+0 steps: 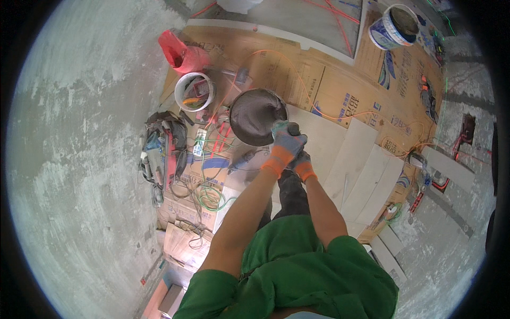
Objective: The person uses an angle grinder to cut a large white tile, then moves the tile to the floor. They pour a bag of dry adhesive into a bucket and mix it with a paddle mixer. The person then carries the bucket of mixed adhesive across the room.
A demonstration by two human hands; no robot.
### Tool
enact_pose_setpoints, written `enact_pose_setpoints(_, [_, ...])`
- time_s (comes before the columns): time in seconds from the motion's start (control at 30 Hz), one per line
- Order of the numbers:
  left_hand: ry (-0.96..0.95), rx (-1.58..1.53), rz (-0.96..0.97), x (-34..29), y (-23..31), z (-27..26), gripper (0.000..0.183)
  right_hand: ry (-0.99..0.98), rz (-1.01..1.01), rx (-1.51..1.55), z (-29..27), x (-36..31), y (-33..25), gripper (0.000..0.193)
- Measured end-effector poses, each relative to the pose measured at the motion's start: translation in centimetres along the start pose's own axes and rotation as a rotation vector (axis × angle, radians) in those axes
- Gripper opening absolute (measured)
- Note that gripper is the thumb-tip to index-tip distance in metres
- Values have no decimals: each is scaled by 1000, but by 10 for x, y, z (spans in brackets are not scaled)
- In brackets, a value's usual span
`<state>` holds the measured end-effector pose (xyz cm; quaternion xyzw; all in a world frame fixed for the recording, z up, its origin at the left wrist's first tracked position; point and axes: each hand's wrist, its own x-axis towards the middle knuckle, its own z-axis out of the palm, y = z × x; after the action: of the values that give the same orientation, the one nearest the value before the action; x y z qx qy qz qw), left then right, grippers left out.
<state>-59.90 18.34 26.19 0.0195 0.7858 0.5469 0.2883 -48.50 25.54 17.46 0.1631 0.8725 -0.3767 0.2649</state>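
A round dark bucket (247, 118) holds thick, wet grey mortar (260, 114) with a swirled surface. My left hand (288, 141), in a grey work glove with an orange cuff, is closed at the bucket's right rim. Just below it, my right hand (303, 160) in a matching glove is also closed, close against the left. Both seem wrapped round one dark, narrow thing whose rounded end shows above the left fist. Its kind cannot be made out, since the gloves cover most of it.
Left of the bucket stand a white pail (195, 91) with tools, a red plastic jug (183, 53) and a black tool bag (166, 143). Green cable (210, 198) lies coiled nearby. Pale planks (350, 170) and cardboard (340, 80) cover the floor; another bucket (393, 27) stands far right.
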Motion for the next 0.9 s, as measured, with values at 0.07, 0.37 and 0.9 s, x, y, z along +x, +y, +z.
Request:
enact_pose_setpoints(0.07, [108, -48, -6, 1, 2, 5, 22, 9, -16, 42, 3, 2, 8, 58])
enact_pose_setpoints(0.37, [-65, 24, -274, -3, 48, 16, 21, 39, -101, 93, 32, -1, 56, 61])
enact_pose_setpoints(0.9, [-253, 60, -336, -38, 49, 37, 29, -27, 1, 189, 65, -40, 68, 57])
